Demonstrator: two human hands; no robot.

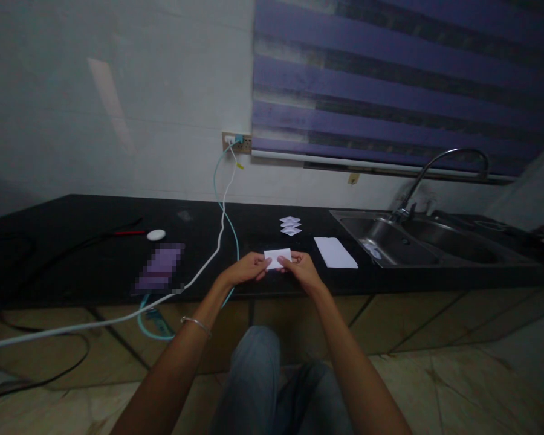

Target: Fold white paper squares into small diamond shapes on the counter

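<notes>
A small white rectangle of paper [277,255] is held level at the front edge of the black counter. My left hand [251,266] grips its left end, thumb on top and fingers underneath. At the other end, my right hand [301,268] pinches it the same way, its thumb pressed on the paper's face. Behind the hands lie several folded white paper pieces [291,226] with pointed ends, in a short column. A stack of white paper sheets [335,252] rests to the right of my right hand.
On the left are a blurred-out purple rectangle [159,266] and a white oval object [156,235]. White [213,254] and teal cables [236,241] run from a wall outlet [236,142] across the counter [272,211]. A steel double sink [344,219] with a tall faucet [412,184] is at right.
</notes>
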